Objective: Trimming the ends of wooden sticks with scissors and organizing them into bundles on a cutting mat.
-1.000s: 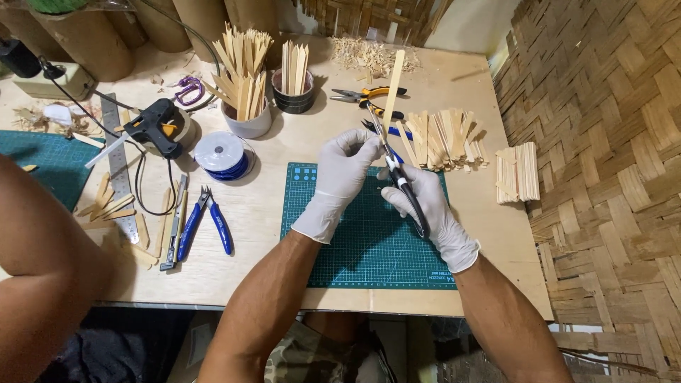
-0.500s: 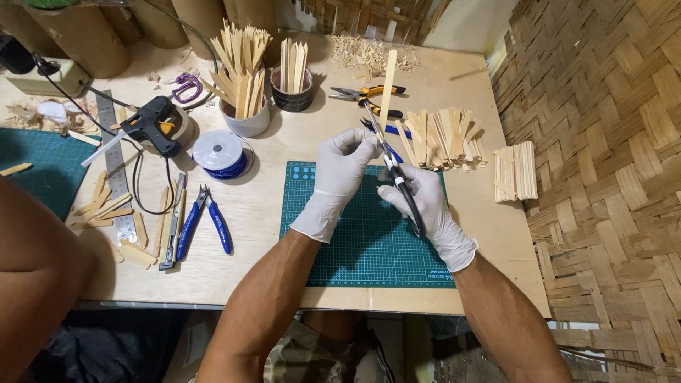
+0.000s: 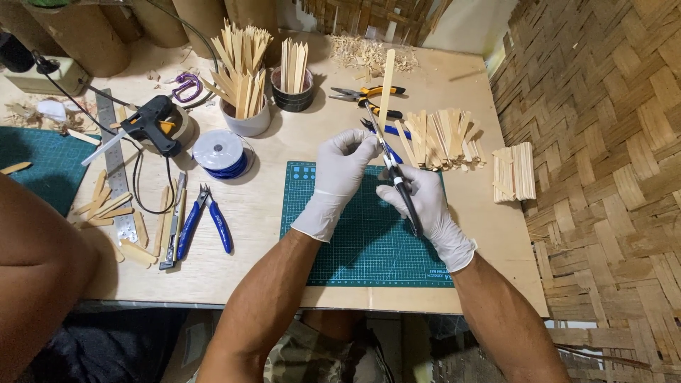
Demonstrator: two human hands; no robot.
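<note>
Both my hands wear white gloves above a green cutting mat [image 3: 355, 241]. My right hand [image 3: 418, 202] grips black-handled scissors [image 3: 401, 188], their blades pointing up and away. My left hand [image 3: 344, 167] pinches the lower end of a long pale bamboo strip [image 3: 386, 81] that stands up and away from me, right where the scissor blades meet it. A pile of cut bamboo strips [image 3: 440, 138] lies just beyond my hands.
A white cup [image 3: 245, 120] and a dark cup [image 3: 292, 92] hold more strips. Blue pliers [image 3: 206, 223], a glue gun [image 3: 152, 128], a wire spool [image 3: 221, 152], a metal ruler [image 3: 113, 163], orange-handled pliers [image 3: 365, 92], a strip stack [image 3: 516, 170]. Another person's arm [image 3: 35, 276] at left.
My hands and the strip have stayed almost in place over the mat. The view has shifted slightly.
</note>
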